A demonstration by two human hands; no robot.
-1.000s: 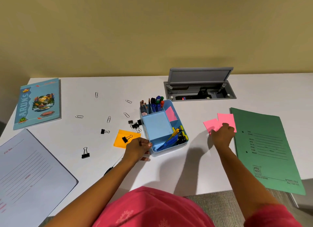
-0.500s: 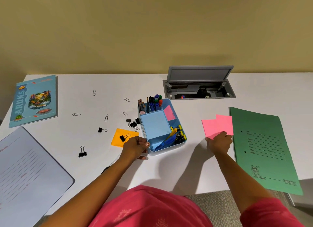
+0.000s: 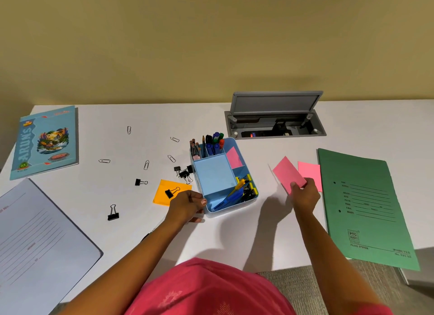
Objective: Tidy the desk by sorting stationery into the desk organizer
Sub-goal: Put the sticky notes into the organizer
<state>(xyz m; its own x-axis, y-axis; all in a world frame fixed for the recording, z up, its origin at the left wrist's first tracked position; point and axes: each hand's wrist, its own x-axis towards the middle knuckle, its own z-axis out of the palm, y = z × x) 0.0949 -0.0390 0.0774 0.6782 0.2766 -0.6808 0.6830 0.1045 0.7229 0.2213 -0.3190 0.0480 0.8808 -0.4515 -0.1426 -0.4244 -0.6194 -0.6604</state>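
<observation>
Left hand (image 3: 187,204) curls its fingers round the desk organizer (image 3: 237,207) at its near corner, likely to steady it. Right of the organizer, right hand (image 3: 304,195) pinches a pink sticky note (image 3: 286,173) by its lower edge. Matching pink notes (image 3: 234,158) occupy the far-right compartment.

Both arms forward, left grip (image 3: 187,204) curled, right grip (image 3: 304,195) pinching.

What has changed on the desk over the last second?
The right hand drew back off the two pink notes, pinched the left pink note and raised it, tilted, off the desk. The other pink note stays flat beside the green folder; the left hand still holds the desk organizer.
</observation>
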